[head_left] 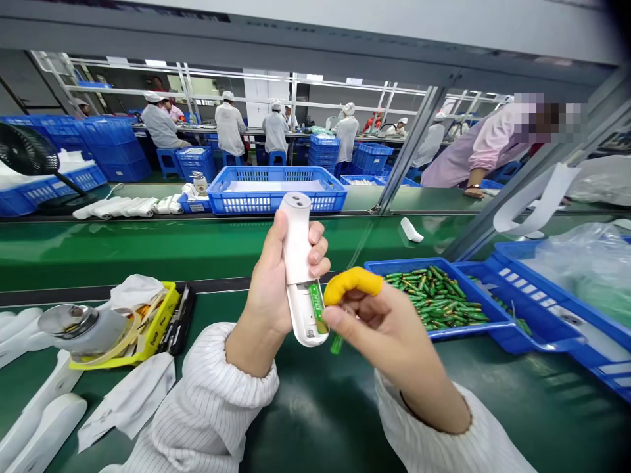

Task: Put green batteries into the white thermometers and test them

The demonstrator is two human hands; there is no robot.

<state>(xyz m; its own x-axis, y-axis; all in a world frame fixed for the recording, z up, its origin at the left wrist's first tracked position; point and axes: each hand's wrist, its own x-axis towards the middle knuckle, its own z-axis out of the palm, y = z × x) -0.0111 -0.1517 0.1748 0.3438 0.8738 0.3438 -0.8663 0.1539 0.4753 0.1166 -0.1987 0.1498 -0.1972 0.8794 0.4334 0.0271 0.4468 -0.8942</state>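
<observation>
My left hand (pixel 269 289) is wrapped around a white handheld device (pixel 297 246), held upright with its battery compartment facing me. One green battery (pixel 315 302) lies along the right side of that compartment, while the left side shows bare. At the compartment's lower right edge, the thumb and yellow-covered index finger of my right hand (pixel 389 322) pinch close to this battery. A second green battery (pixel 337 344), blurred, sticks out below my right fingers. Just beyond that hand stands a blue tray (pixel 446 332) heaped with green batteries (pixel 438 299).
On the left sit a yellow tray (pixel 170 309) with a metal-topped bottle (pixel 79 322), white casings (pixel 44 433) and a cloth (pixel 129 401). A green conveyor (pixel 123 253) crosses ahead, carrying one white piece (pixel 411 230). Blue crates (pixel 276 203) and several workers are beyond; a pink-sleeved person (pixel 473 151) leans in at right.
</observation>
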